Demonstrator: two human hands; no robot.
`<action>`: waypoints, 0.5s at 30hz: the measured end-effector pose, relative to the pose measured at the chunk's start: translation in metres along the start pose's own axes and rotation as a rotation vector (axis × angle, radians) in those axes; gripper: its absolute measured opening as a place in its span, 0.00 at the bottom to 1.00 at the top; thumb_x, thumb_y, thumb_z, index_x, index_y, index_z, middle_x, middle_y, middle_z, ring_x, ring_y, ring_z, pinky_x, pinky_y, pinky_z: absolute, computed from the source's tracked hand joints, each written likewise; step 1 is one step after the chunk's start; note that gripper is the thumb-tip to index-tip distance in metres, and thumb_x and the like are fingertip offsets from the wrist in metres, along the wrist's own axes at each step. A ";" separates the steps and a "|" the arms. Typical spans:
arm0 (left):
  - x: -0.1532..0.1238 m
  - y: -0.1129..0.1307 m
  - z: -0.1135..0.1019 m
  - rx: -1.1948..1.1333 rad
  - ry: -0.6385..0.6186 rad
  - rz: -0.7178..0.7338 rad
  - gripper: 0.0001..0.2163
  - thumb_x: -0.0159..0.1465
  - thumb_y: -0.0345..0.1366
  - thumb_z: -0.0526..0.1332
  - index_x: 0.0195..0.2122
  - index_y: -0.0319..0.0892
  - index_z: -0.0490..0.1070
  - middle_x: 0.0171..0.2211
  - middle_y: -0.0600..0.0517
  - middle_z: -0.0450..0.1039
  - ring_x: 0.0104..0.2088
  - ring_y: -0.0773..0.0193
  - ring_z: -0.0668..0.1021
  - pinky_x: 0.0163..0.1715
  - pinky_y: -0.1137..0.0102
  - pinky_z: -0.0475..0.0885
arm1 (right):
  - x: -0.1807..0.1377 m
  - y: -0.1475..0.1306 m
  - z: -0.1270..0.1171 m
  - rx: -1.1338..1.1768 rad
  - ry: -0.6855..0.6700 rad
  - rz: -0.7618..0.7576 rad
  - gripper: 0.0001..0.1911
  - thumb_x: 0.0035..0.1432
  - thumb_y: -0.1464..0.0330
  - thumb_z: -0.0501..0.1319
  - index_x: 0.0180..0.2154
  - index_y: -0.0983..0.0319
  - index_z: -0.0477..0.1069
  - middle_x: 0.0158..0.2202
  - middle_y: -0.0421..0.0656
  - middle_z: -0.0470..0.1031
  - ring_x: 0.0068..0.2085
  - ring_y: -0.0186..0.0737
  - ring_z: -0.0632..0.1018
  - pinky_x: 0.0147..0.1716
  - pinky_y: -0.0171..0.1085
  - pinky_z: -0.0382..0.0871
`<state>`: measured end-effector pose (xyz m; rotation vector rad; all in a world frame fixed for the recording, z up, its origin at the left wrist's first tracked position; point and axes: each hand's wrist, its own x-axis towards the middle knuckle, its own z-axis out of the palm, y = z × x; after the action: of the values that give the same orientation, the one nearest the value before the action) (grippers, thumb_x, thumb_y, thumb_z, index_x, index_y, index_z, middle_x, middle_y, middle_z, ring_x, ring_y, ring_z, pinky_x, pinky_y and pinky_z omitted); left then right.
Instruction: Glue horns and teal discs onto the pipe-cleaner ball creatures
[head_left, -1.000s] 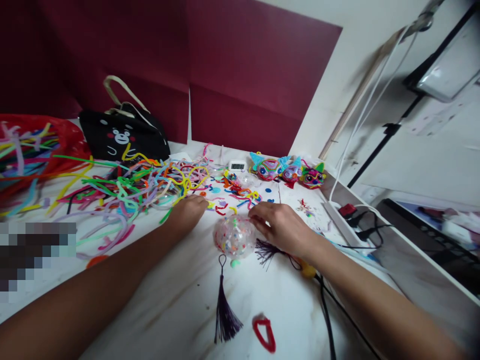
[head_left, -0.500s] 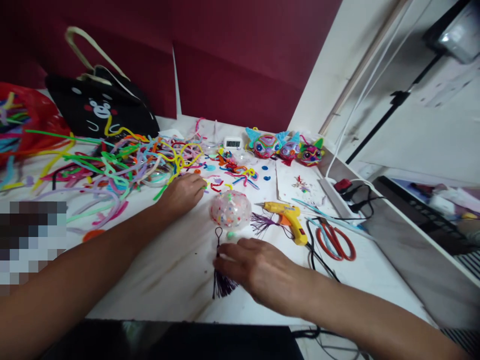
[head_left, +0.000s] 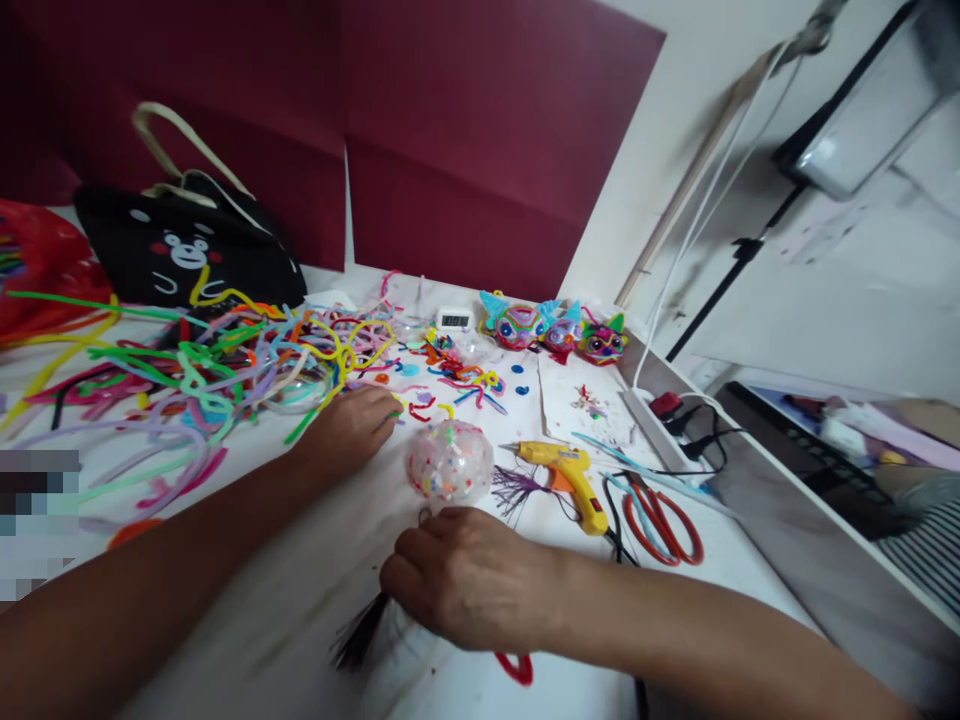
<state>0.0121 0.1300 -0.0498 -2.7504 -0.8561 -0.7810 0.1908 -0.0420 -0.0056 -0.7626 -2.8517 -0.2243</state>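
Note:
My right hand (head_left: 469,580) is closed over a dark purple tassel (head_left: 361,635), in front of the clear dome. The tassel's strands fan out to the lower left, and its loop peeks out above my knuckles; the middle is covered. The clear dome (head_left: 450,462), dotted with coloured specks, sits just beyond. To its left, my left hand (head_left: 349,430) rests on the table with curled fingers, beside the heap of pipe cleaners (head_left: 202,370). Whatever its fingertips hold, if anything, is too small to name.
At the right lie a yellow glue gun (head_left: 566,470), a purple tassel (head_left: 521,488), red-handled scissors (head_left: 664,525) and a power strip (head_left: 660,430). Decorated animal heads (head_left: 521,325) and a small timer (head_left: 454,320) stand behind. A black bag (head_left: 187,245) is at back left.
My right hand has moved left and nearer to me, and the tassel has swung from upright to slanting lower left. A red loop now shows below my right forearm. The view has tilted up.

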 end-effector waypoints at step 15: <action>0.000 0.005 0.003 -0.223 0.083 -0.112 0.13 0.66 0.38 0.52 0.37 0.43 0.75 0.39 0.48 0.80 0.41 0.58 0.80 0.47 0.66 0.74 | -0.037 0.067 -0.046 1.421 0.328 0.716 0.11 0.54 0.67 0.59 0.37 0.59 0.59 0.22 0.32 0.71 0.22 0.32 0.75 0.25 0.33 0.71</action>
<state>0.0160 0.1265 -0.0525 -2.8544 -0.9674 -1.0637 0.2628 -0.0114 0.0381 -1.0542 -1.5564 1.3940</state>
